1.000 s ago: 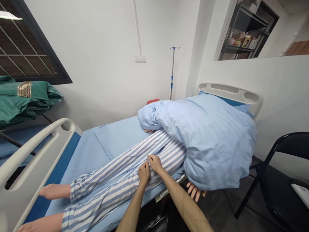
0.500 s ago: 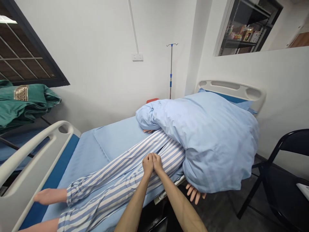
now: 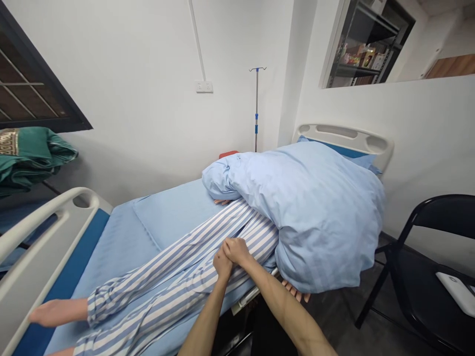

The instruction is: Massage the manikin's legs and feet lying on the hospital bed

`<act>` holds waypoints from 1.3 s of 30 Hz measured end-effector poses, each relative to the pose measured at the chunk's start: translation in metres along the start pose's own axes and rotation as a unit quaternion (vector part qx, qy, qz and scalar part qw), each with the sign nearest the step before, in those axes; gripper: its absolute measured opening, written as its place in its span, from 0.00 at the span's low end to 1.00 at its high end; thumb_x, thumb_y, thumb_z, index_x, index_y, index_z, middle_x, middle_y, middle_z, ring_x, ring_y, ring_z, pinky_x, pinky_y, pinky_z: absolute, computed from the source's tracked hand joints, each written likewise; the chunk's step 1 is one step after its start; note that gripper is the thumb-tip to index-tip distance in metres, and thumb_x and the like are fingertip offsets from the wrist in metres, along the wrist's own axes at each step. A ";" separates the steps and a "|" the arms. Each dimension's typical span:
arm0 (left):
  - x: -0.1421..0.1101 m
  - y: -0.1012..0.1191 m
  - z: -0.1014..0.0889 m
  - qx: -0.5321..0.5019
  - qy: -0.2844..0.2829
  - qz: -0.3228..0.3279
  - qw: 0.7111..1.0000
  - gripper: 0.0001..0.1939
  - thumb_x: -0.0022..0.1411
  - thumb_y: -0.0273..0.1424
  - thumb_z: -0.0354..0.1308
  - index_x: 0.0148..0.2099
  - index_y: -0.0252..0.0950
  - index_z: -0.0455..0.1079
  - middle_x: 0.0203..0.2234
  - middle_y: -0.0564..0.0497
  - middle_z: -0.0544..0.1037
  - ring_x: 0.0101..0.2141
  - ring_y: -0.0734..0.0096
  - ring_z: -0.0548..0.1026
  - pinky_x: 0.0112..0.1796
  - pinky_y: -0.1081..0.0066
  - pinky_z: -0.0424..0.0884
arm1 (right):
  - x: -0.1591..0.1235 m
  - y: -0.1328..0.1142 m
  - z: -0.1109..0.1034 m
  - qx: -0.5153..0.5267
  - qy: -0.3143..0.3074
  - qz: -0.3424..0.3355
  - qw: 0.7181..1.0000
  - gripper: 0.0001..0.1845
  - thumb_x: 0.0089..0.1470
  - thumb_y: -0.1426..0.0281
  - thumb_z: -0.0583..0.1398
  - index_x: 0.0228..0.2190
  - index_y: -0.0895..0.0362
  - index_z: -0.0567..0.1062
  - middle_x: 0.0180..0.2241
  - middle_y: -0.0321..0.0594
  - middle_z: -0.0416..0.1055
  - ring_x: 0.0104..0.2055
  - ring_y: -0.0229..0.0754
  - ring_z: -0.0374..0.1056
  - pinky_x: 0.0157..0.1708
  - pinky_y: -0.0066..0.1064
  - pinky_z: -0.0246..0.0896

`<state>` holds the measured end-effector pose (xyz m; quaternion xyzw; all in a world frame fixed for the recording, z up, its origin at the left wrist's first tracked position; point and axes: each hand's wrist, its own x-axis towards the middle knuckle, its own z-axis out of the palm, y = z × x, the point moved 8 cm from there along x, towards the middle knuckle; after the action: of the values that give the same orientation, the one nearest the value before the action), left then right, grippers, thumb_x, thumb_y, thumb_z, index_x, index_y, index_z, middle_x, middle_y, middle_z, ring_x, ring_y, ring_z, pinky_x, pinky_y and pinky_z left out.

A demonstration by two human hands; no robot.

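2 hands (image 3: 229, 256), stacked, on striped cotton pajama legs (image 3: 174, 269)

Reference point: right hand (image 3: 237, 250) lying over left hand (image 3: 222, 263) on the striped trousers (image 3: 178, 269); 12 o'clock is straight ahead. From 9 to 11 o'clock, flat blue bedsheet (image 3: 166, 217) offers a low passage beyond the legs, bounded at 9 o'clock by the white bed side rail (image 3: 40, 232). From 1 to 3 o'clock, the bulky pale-blue quilt (image 3: 326, 222) blocks the way, overhanging the bed edge. Under its lower edge, at about 4 o'clock, a lying figure's fingers (image 3: 295, 291) hang in the way. Beyond them, dark floor (image 3: 334, 321) gives room down beside the bed, up to a black folding chair (image 3: 415, 282) at 3 o'clock.
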<state>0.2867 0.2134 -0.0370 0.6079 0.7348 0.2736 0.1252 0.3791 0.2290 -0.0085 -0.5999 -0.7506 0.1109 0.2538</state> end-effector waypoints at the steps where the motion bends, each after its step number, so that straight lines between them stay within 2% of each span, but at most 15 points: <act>1: 0.000 -0.001 0.002 -0.018 -0.015 -0.008 1.000 0.09 0.64 0.27 0.54 0.39 0.36 0.76 0.32 0.45 0.81 0.33 0.64 0.76 0.35 0.70 0.63 | -0.001 0.005 0.001 0.010 0.010 0.009 1.000 0.15 0.65 0.70 0.54 0.29 0.56 0.76 0.27 0.40 0.77 0.28 0.38 0.68 0.30 0.29 0.47; 4: 0.001 0.000 0.002 -0.104 -0.033 -0.035 0.993 0.14 0.68 0.30 0.50 0.31 0.36 0.72 0.29 0.47 0.79 0.31 0.67 0.73 0.34 0.70 0.61 | -0.003 0.021 0.005 0.060 0.047 0.045 0.996 0.18 0.66 0.69 0.53 0.25 0.56 0.75 0.25 0.38 0.75 0.27 0.37 0.67 0.30 0.29 0.45; 7: 0.006 0.014 -0.003 -0.223 -0.010 -0.036 0.974 0.20 0.69 0.31 0.47 0.22 0.38 0.63 0.21 0.50 0.72 0.26 0.70 0.69 0.31 0.71 0.60 | -0.002 0.032 0.009 0.118 0.077 0.064 0.988 0.21 0.67 0.67 0.51 0.23 0.55 0.72 0.23 0.38 0.73 0.27 0.38 0.65 0.30 0.29 0.46; 9: 0.010 0.025 -0.005 -0.286 0.004 -0.030 0.958 0.22 0.68 0.32 0.47 0.20 0.39 0.59 0.18 0.52 0.68 0.24 0.71 0.66 0.30 0.71 0.60 | 0.000 0.038 0.009 0.163 0.099 0.074 0.979 0.23 0.68 0.66 0.48 0.23 0.55 0.71 0.23 0.38 0.72 0.26 0.38 0.64 0.30 0.29 0.47; 12: 0.013 0.035 -0.001 -0.328 0.005 -0.031 0.944 0.21 0.67 0.32 0.47 0.19 0.39 0.56 0.16 0.53 0.65 0.23 0.72 0.63 0.29 0.72 0.61 | 0.001 0.045 0.008 0.219 0.124 0.089 0.964 0.24 0.68 0.65 0.47 0.23 0.55 0.70 0.23 0.38 0.71 0.26 0.37 0.63 0.30 0.28 0.48; 15: 0.014 0.030 0.006 -0.309 0.001 -0.043 0.950 0.21 0.66 0.32 0.48 0.19 0.39 0.57 0.16 0.53 0.65 0.22 0.72 0.63 0.28 0.71 0.60 | 0.002 0.047 0.009 0.235 0.120 0.092 0.960 0.23 0.68 0.64 0.48 0.22 0.55 0.70 0.23 0.36 0.71 0.26 0.37 0.63 0.29 0.27 0.49; 18: 0.014 0.020 0.011 -0.271 0.004 -0.046 0.962 0.21 0.66 0.32 0.49 0.19 0.40 0.57 0.15 0.53 0.66 0.22 0.71 0.64 0.29 0.71 0.59 | 0.004 0.041 0.008 0.209 0.082 0.090 0.970 0.24 0.69 0.65 0.49 0.23 0.56 0.72 0.24 0.37 0.72 0.27 0.37 0.64 0.30 0.27 0.50; 23: 0.016 0.014 0.014 -0.269 0.014 -0.049 0.962 0.19 0.65 0.30 0.49 0.20 0.40 0.58 0.16 0.53 0.68 0.23 0.70 0.66 0.30 0.71 0.59 | 0.014 0.024 -0.012 0.068 -0.001 0.065 0.996 0.20 0.69 0.67 0.51 0.30 0.56 0.79 0.30 0.41 0.78 0.32 0.40 0.70 0.33 0.28 0.51; 26: 0.016 0.016 0.017 -0.271 0.005 -0.038 0.962 0.19 0.66 0.31 0.49 0.21 0.40 0.59 0.17 0.52 0.70 0.23 0.70 0.67 0.30 0.71 0.59 | 0.018 0.019 -0.023 0.000 -0.024 0.029 0.999 0.19 0.69 0.66 0.52 0.34 0.55 0.80 0.32 0.42 0.80 0.33 0.40 0.71 0.33 0.29 0.51; 30: 0.014 0.018 0.015 -0.245 0.018 -0.015 0.969 0.21 0.67 0.32 0.45 0.20 0.40 0.57 0.18 0.51 0.67 0.25 0.68 0.68 0.31 0.70 0.60 | 0.013 0.036 -0.023 -0.014 -0.017 0.036 0.999 0.20 0.70 0.69 0.50 0.35 0.57 0.79 0.34 0.43 0.80 0.34 0.40 0.71 0.33 0.29 0.49; 34: 0.014 0.023 0.017 -0.225 0.000 -0.013 0.974 0.21 0.67 0.33 0.45 0.20 0.41 0.55 0.17 0.51 0.66 0.25 0.68 0.66 0.31 0.69 0.59 | 0.005 0.054 -0.019 0.001 0.031 0.070 0.997 0.21 0.71 0.68 0.47 0.34 0.57 0.78 0.31 0.41 0.78 0.33 0.39 0.71 0.33 0.28 0.48; 39: 0.025 0.043 0.016 -0.262 -0.010 -0.018 0.965 0.22 0.68 0.32 0.45 0.20 0.41 0.53 0.16 0.53 0.64 0.24 0.70 0.64 0.30 0.70 0.59 | 0.006 0.060 -0.020 0.053 0.072 0.076 0.993 0.22 0.71 0.68 0.47 0.30 0.55 0.76 0.27 0.39 0.76 0.30 0.39 0.69 0.32 0.28 0.47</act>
<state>0.3242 0.2463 -0.0223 0.5433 0.6466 0.4488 0.2922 0.4390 0.2476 -0.0188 -0.6475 -0.6753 0.1260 0.3299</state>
